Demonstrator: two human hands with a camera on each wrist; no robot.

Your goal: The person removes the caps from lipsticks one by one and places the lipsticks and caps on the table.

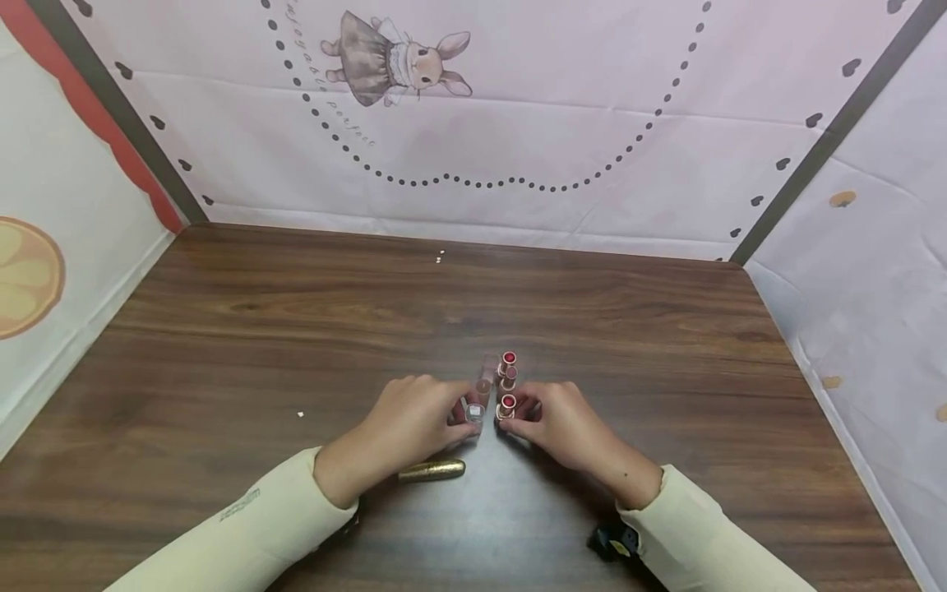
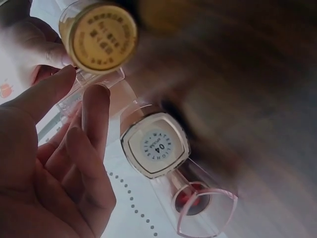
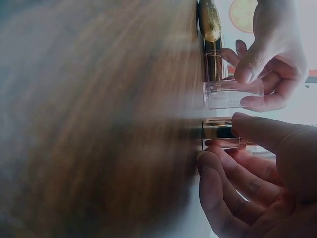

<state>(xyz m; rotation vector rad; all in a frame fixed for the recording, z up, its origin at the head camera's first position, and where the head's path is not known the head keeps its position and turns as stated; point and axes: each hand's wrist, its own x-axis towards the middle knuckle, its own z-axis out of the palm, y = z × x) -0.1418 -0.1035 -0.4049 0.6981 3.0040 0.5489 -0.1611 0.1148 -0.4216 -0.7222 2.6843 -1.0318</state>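
My left hand pinches a clear lipstick cap, which stands upright on the table in the right wrist view. Just to its right, my right hand grips an uncapped red lipstick between thumb and fingers. The lipstick's shiny gold-toned base shows low in that grip. Behind it stand a pinkish-brown lipstick and another red lipstick, both uncapped. Left of these are more clear caps, partly hidden by the left hand.
A patterned gold tube lies near the left wrist. White specks dot the wooden table. A printed cloth hangs along the back edge, with others at both sides. A black object is by the right cuff.
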